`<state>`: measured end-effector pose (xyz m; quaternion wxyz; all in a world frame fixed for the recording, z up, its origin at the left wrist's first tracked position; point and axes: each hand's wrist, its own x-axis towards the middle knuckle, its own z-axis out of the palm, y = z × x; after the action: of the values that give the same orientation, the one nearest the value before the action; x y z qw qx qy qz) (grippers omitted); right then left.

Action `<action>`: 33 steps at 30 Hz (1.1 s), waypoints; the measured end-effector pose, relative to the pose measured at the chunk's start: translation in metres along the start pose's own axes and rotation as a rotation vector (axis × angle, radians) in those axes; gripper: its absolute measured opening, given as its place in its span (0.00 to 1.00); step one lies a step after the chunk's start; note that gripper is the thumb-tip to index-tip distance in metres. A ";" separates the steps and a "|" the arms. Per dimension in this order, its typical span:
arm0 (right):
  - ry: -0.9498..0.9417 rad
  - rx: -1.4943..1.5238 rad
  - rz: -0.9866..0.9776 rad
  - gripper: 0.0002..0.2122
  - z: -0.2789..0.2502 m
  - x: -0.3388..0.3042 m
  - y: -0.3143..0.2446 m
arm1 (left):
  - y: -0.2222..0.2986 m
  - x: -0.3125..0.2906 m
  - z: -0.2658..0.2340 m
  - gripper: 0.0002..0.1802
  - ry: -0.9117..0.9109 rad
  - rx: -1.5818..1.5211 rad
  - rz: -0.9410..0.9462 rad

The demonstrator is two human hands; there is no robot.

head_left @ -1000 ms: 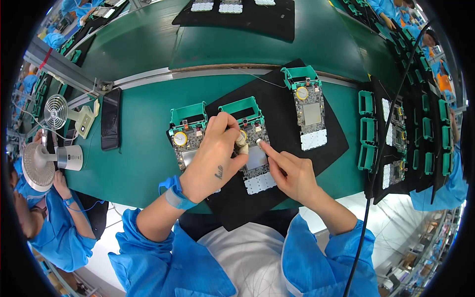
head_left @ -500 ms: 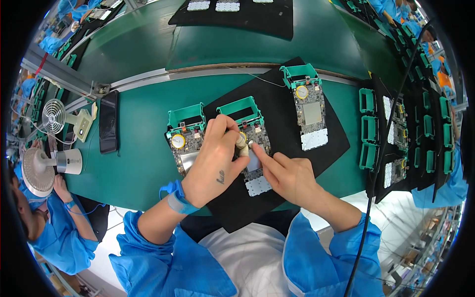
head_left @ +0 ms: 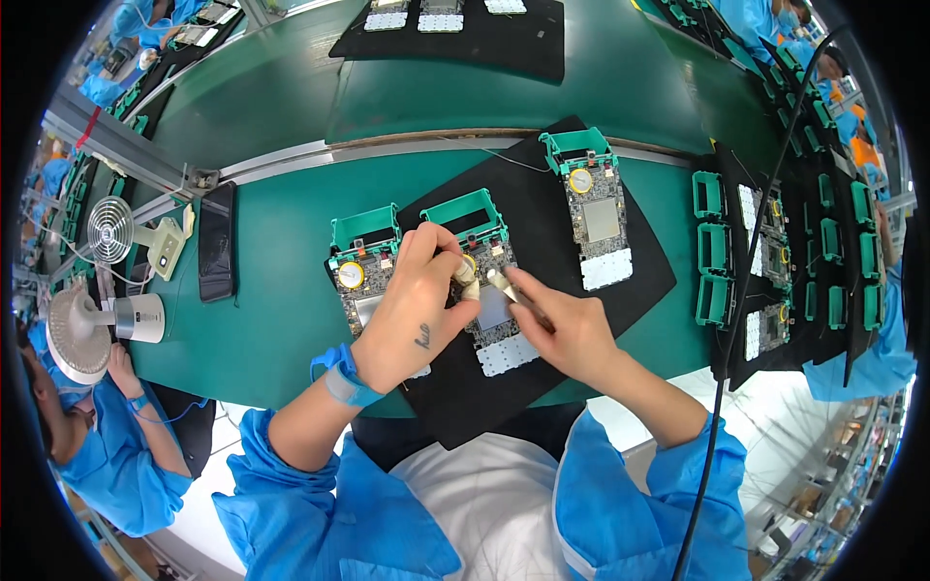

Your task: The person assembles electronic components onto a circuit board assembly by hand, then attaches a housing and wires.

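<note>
Three circuit boards in green frames lie on a black mat (head_left: 542, 203). My left hand (head_left: 417, 310) rests over the left board (head_left: 356, 281) and the middle board (head_left: 489, 310), its fingertips pinching a small pale part at the middle board's upper edge. My right hand (head_left: 562, 324) comes in from the right and holds a thin tool whose tip meets the same spot. Both fingertips wear pale finger cots. The third board (head_left: 596, 213), with a round coin cell near its top, lies untouched at the upper right. A blue strap circles my left wrist.
A dark phone (head_left: 217, 242) lies left of the mat, beside two small fans (head_left: 111, 232). Black trays with green frames and boards (head_left: 765, 261) fill the right side. Another black mat (head_left: 455, 29) lies across the belt. A person in blue sits at the lower left.
My right hand has slid left and up along the middle board until its tool tip meets my left fingertips. My left hand has stayed almost still.
</note>
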<state>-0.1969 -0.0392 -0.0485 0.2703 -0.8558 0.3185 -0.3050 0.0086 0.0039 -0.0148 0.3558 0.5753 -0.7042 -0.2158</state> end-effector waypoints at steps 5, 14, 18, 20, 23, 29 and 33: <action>0.058 0.038 0.033 0.11 -0.006 0.022 -0.003 | -0.007 -0.002 0.000 0.16 0.017 -0.009 0.043; -0.027 -0.009 -0.178 0.08 0.003 0.041 0.009 | -0.007 -0.002 -0.001 0.13 0.028 -0.099 0.006; 0.002 0.035 -0.164 0.09 0.009 0.041 0.012 | -0.014 -0.002 -0.002 0.13 0.011 -0.085 0.037; 0.006 0.069 -0.130 0.09 0.010 0.041 0.012 | -0.017 -0.001 -0.002 0.15 0.019 -0.143 0.097; -0.032 0.117 -0.066 0.09 0.007 0.042 0.012 | -0.013 0.001 -0.001 0.14 0.023 -0.065 0.117; -0.032 0.153 -0.119 0.09 0.008 0.041 0.016 | -0.013 -0.002 -0.004 0.13 -0.027 -0.109 0.067; -0.032 0.149 -0.114 0.08 0.007 0.039 0.015 | -0.012 -0.001 -0.003 0.14 -0.021 -0.110 0.083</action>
<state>-0.1739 -0.0749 -0.0500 0.3205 -0.8549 0.2413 -0.3290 0.0190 0.0023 -0.0217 0.3881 0.5227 -0.7183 -0.2454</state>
